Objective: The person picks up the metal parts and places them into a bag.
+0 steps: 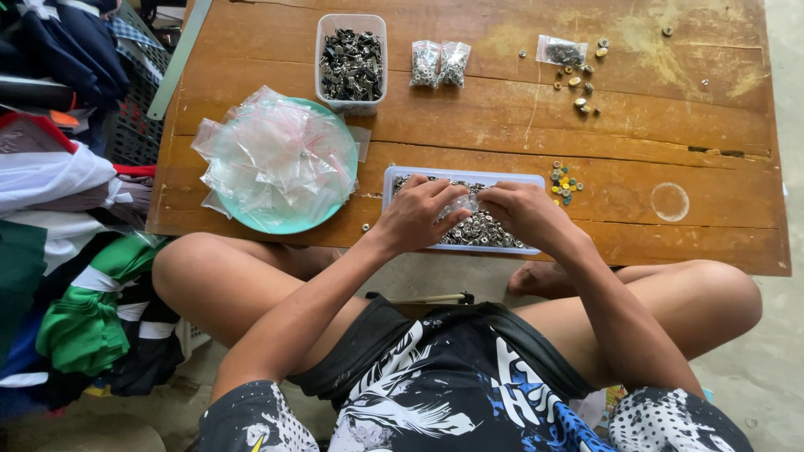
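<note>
Both hands point(469, 213) over tray point(536, 178), long axis L-R.

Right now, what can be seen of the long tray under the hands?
The long tray is a shallow rectangular container of clear or whitish plastic with rounded corners. It lies flat near the front edge of the wooden table, filled with small silvery metal parts. The left hand and right hand rest over it, holding a small clear bag between them.

Around the one wooden table point(670, 67): two clear tubs point(351, 25) of metal parts, three filled small bags point(425, 63), one green plate point(251, 219), two hands point(414, 216).
</note>
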